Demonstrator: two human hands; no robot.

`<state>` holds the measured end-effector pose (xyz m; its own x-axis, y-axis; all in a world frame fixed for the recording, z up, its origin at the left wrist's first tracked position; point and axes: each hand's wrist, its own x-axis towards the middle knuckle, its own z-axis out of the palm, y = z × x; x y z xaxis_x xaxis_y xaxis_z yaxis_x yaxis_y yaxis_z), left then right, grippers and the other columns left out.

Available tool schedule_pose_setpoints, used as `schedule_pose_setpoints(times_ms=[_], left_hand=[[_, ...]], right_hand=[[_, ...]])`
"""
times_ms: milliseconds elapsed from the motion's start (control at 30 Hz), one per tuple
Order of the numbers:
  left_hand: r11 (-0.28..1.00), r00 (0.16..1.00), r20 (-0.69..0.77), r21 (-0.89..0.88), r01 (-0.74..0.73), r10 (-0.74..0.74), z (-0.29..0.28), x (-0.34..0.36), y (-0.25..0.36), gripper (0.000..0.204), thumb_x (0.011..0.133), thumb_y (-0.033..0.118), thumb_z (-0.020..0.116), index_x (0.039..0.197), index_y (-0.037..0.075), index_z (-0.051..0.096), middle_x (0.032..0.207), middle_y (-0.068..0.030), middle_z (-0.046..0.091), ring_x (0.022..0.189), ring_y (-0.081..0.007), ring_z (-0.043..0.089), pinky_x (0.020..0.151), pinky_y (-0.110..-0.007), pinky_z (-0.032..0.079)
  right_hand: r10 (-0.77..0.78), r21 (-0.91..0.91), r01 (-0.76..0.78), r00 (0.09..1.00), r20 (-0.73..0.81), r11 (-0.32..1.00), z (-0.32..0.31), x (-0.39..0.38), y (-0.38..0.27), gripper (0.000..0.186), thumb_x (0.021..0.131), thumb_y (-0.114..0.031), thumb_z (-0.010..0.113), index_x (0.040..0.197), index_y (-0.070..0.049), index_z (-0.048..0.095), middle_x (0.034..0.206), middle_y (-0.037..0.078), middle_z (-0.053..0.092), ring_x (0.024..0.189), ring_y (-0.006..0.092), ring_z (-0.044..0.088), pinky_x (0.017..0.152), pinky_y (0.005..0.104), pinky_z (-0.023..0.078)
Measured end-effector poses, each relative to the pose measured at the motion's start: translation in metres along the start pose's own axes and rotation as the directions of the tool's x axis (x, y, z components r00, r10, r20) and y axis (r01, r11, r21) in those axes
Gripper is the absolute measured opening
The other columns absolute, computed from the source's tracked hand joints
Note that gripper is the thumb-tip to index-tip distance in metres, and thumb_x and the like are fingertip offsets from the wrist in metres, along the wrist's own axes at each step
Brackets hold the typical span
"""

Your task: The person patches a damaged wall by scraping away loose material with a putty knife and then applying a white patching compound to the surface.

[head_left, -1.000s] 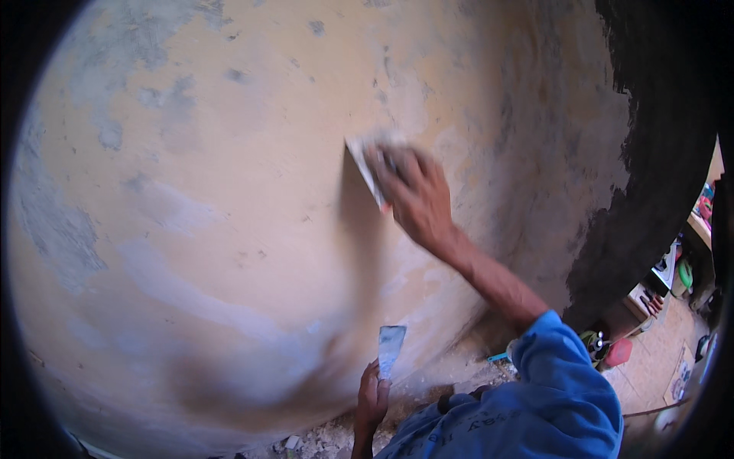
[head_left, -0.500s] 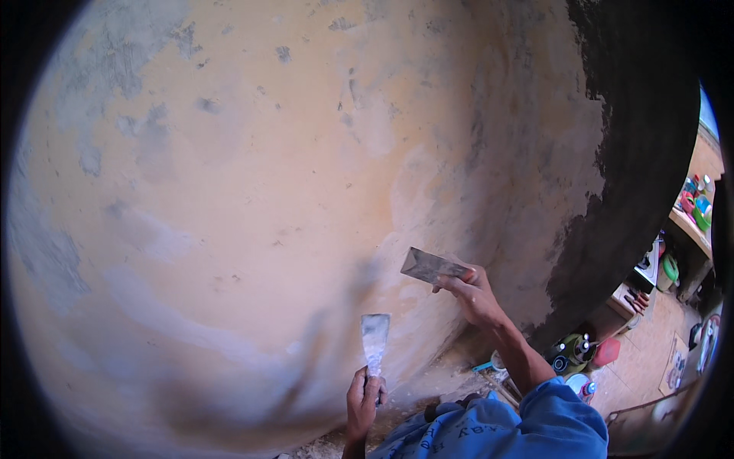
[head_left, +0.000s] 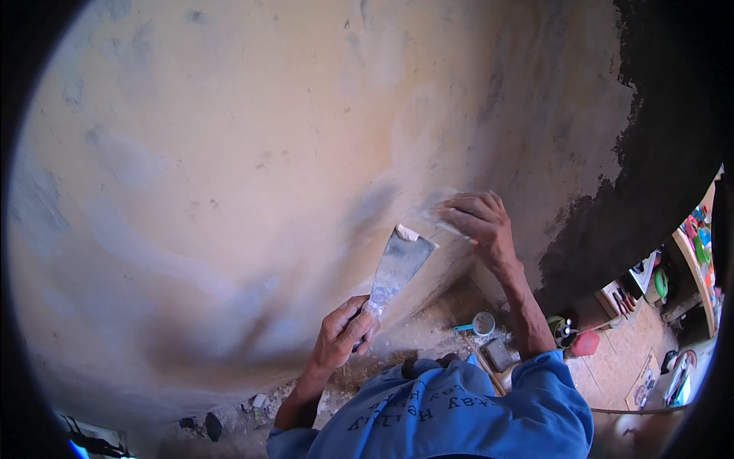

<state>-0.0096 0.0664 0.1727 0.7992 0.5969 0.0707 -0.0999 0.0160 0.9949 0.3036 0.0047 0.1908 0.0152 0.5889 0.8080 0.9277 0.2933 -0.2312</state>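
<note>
My left hand (head_left: 340,333) is closed around the handle of a putty knife (head_left: 399,268), its wide metal blade pointing up and to the right. A small lump of pale putty (head_left: 407,233) sits on one corner of the blade's edge. My right hand (head_left: 485,226) is closed on a flat scraper blade (head_left: 440,208), blurred by motion, just above and right of the putty knife. Both tools are in front of the cream wall (head_left: 252,161), which has whitish and grey patches; whether the scraper blade touches it I cannot tell.
A dark, rough-edged area (head_left: 657,153) covers the wall's right side. Below my right forearm lie a round blue-handled pot (head_left: 483,323) and a grey block (head_left: 498,356). A red container (head_left: 585,343) stands on the tiled floor (head_left: 619,352); debris lies along the wall's foot.
My left hand has raised the putty knife and tilted it right, and putty now shows on its edge. My right hand has moved up, turning its scraper blade. The view has shifted.
</note>
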Motion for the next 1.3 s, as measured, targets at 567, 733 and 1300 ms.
schedule_pose_setpoints(times_ms=[567, 733, 1300], left_hand=[[0.186, 0.881, 0.02, 0.975, -0.122, 0.472, -0.045, 0.003, -0.041, 0.047, 0.085, 0.01, 0.071, 0.13, 0.016, 0.062, 0.081, -0.0088, 0.058, 0.064, -0.0248, 0.061, 0.058, -0.036, 0.051], [0.512, 0.839, -0.255, 0.858, -0.033, 0.481, -0.034, -0.005, -0.05, 0.041, 0.089, 0.008, 0.067, 0.13, 0.011, 0.062, 0.089, -0.0134, 0.064, 0.072, -0.0271, 0.066, 0.064, -0.035, 0.052], [0.769, 0.825, -0.513, 0.619, 0.163, 0.238, -0.048, -0.056, -0.098, 0.035, 0.095, 0.014, 0.061, 0.126, -0.002, 0.061, 0.095, -0.0122, 0.067, 0.086, -0.0138, 0.061, 0.079, -0.029, 0.049]], right_hand=[[0.647, 0.993, -0.11, 0.754, 0.111, -0.042, -0.006, 0.04, -0.047, 0.022, 0.085, -0.004, 0.063, 0.106, 0.002, 0.062, 0.097, 0.009, 0.065, 0.08, 0.0191, 0.061, 0.068, 0.0339, 0.05], [-0.191, -0.022, 0.215, 0.811, -0.553, 0.976, -0.007, 0.157, -0.015, 0.042, 0.091, -0.004, 0.059, 0.131, -0.015, 0.062, 0.121, 0.012, 0.059, 0.107, 0.0276, 0.058, 0.09, 0.0389, 0.048], [-0.306, -0.457, 0.083, 0.843, -0.442, 0.886, 0.022, 0.172, 0.071, 0.089, 0.064, 0.002, 0.08, 0.144, -0.019, 0.047, 0.134, 0.01, 0.052, 0.117, 0.0321, 0.053, 0.094, 0.0429, 0.047]])
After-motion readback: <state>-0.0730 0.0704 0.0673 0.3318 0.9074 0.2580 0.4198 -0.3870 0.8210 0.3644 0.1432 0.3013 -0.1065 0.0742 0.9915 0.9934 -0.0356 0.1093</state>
